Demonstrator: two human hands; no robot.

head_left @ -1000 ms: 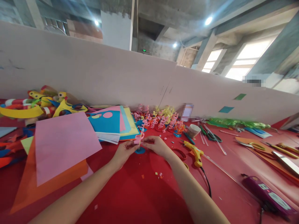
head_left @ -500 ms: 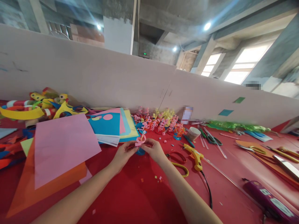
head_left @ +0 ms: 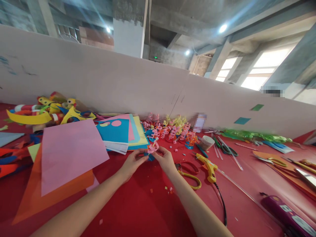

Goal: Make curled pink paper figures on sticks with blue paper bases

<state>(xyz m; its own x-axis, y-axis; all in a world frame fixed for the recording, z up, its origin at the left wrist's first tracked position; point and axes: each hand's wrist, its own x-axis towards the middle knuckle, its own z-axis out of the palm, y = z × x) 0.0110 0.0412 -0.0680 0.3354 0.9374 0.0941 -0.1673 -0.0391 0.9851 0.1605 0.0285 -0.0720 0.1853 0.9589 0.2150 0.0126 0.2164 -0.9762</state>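
My left hand (head_left: 132,163) and my right hand (head_left: 165,158) meet over the red table (head_left: 138,204), fingers pinched together round a small pink paper curl on a thin stick (head_left: 153,146). A blue paper bit (head_left: 150,157) lies just under the curl between the two hands. Both forearms reach in from the bottom edge. Behind the hands lies a heap of pink, yellow and orange paper curls (head_left: 170,128).
A large pink sheet (head_left: 70,151) over an orange sheet (head_left: 34,194) lies left; stacked coloured paper (head_left: 120,133) behind it. Scissors (head_left: 189,171) and a yellow glue gun (head_left: 209,166) lie right of my hands. A purple tool (head_left: 286,210) sits far right. A pale partition wall (head_left: 98,85) backs the table.
The pink strip has wound into a tighter curl on the stick, and both hands have shifted slightly right and away from me.
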